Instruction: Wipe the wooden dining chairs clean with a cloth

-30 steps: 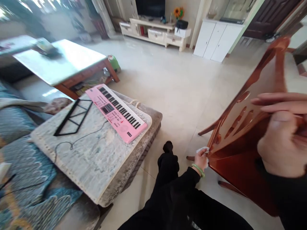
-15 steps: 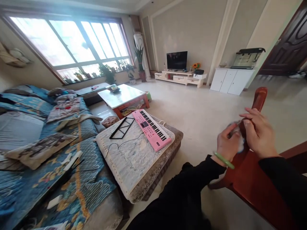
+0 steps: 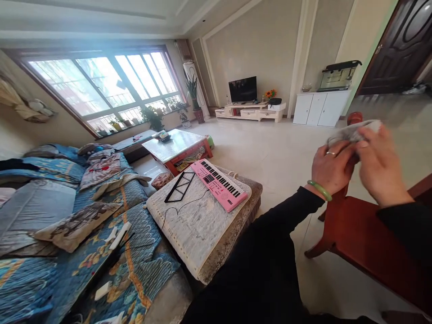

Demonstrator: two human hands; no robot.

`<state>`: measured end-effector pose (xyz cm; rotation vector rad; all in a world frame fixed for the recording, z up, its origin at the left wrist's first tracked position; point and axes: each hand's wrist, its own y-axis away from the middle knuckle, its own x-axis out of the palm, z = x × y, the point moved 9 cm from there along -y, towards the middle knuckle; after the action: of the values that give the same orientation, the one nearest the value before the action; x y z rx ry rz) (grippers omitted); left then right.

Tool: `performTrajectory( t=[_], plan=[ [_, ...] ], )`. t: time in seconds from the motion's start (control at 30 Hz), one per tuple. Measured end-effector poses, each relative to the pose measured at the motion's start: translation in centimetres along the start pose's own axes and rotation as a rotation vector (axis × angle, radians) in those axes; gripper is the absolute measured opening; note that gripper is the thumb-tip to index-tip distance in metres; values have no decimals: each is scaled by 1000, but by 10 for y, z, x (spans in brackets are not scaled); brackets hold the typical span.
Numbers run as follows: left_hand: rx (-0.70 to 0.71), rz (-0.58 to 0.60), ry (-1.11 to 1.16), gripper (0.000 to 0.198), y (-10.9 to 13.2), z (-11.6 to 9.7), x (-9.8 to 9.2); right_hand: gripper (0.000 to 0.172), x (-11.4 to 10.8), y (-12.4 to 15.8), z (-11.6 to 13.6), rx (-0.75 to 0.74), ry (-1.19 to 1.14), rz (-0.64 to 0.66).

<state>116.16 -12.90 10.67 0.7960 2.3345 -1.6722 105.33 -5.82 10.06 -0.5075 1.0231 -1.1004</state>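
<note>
As your left hand (image 3: 332, 168) and right hand (image 3: 381, 166) curl closed round a pale cloth (image 3: 353, 130) at the chair (image 3: 367, 229), "love" (image 3: 170, 232) on the ottoman cover (image 3: 194, 227), glossy floor (image 3: 276, 153), bright window (image 3: 97, 85)

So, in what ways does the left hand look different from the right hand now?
The left hand wears a ring; none shows on the right hand. The left hand has a green bangle at its wrist, while the right hand shows none. The right hand's thumb is visible; the left hand's is hidden.
Both come from black sleeves and meet at the pale cloth on the reddish-brown wooden chair.
</note>
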Motion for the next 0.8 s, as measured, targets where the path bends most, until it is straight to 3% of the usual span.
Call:
performTrajectory(
  t=[0.2, 0.4, 0.6, 0.7, 0.8],
  plan=[
    [-84, 38, 35, 36, 88, 37, 44, 66, 24, 96, 7, 84, 17, -142],
    [-222, 195, 18, 28, 150, 58, 96, 64, 40, 170, -44, 151, 59, -100],
    [-658, 462, 303, 23, 240, 76, 150, 67, 63, 276, -110, 614, -28, 205],
    [-774, 550, 412, 21, 271, 74, 167, 53, 61, 309, -130, 763, -45, 212],
    [-916, 618, 528, 12, 292, 69, 174, 44, 46, 322, -139, 860, -66, 175]
  ],
)
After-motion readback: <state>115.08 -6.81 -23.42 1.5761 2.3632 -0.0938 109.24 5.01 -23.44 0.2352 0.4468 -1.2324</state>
